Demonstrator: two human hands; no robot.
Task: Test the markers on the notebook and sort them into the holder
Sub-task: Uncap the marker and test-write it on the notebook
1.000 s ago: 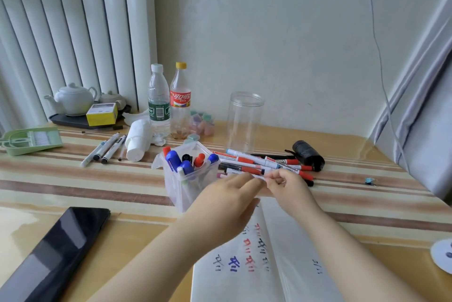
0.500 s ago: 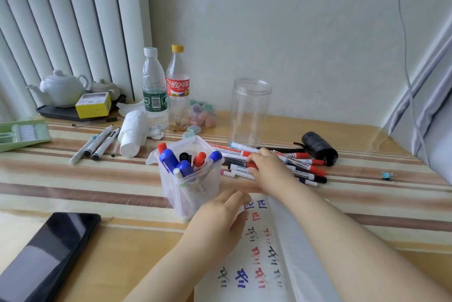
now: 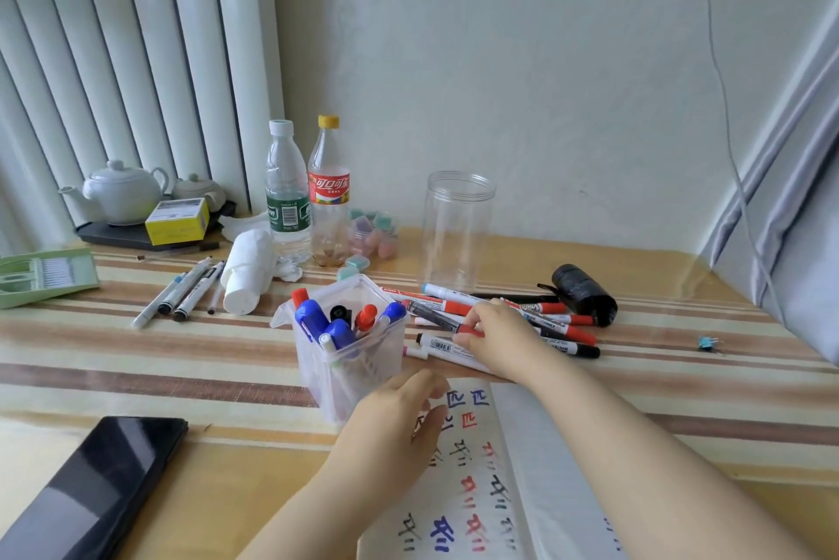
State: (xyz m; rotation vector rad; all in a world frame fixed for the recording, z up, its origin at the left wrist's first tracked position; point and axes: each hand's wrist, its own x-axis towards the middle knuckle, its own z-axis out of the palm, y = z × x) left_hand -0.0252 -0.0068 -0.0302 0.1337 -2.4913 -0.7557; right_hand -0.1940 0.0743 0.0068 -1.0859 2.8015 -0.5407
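My right hand [image 3: 495,339] reaches into the loose pile of markers [image 3: 535,319] lying toward the far edge of the bench [image 3: 136,360], and its fingers pinch the red cap end of a dark-barrelled marker [image 3: 436,316] that points away to the left. My left hand [image 3: 399,423] hangs relaxed with its fingers loosely bent, holding nothing, just beside the near side of the holder [image 3: 352,355] and over the top left corner of the notebook [image 3: 499,491]. The holder is a clear plastic box standing upright just left of the pile, with blue, red and black capped markers standing in it. The notebook lies open at the near edge of the bench under my forearms, its left page covered in short test scribbles in black, red and blue.

Behind the pile stands an empty clear jar [image 3: 458,228], and to the right of the pile lies a black roll [image 3: 585,294]. Two plastic bottles [image 3: 308,196] stand at the far edge, with a white teapot [image 3: 122,192] and a yellow box [image 3: 177,221] on a dark tray toward the far left corner. A few pens [image 3: 181,291] lie left of a white rolled bundle [image 3: 247,271]. A dark phone [image 3: 91,496] rests at the near left corner.
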